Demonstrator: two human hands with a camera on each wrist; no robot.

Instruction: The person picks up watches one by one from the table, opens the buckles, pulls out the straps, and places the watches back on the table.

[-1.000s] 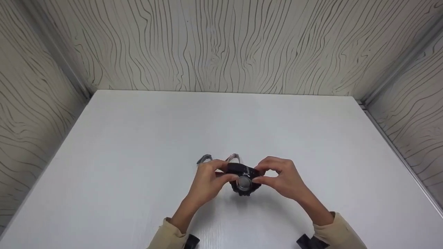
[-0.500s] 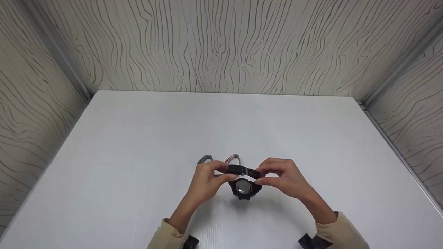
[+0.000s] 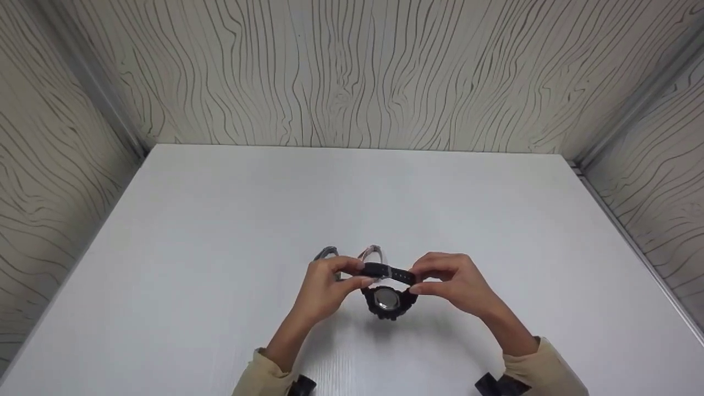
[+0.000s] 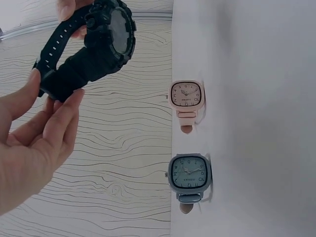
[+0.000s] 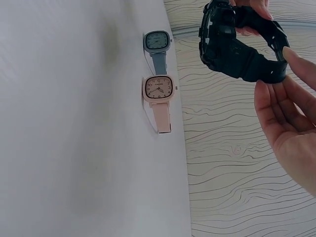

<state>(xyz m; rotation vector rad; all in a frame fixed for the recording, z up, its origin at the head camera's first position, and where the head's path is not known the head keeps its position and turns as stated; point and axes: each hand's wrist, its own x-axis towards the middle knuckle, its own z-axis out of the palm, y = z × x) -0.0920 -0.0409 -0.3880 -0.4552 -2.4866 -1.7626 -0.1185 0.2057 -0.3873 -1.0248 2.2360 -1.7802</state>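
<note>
Currently black watch (image 3: 386, 300) held above table (image 3: 247, 220), strap (image 3: 376, 270) looped. Left hand (image 3: 324, 287) pinches strap on one side of buckle (image 3: 390, 271), right hand (image 3: 454, 279) on other. Step underway seems strap work; next move probably calls for steady two-sided pinch. Pink watch (image 4: 186, 95), blue-grey watch (image 4: 189, 172) beyond, side by side.

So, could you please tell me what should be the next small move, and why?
Probably lower the black watch onto the white table, beside the pink watch. Its strap appears closed into a loop, the left hand and right hand pinch it above the surface, and the pink and blue-grey watch rest there.
</note>
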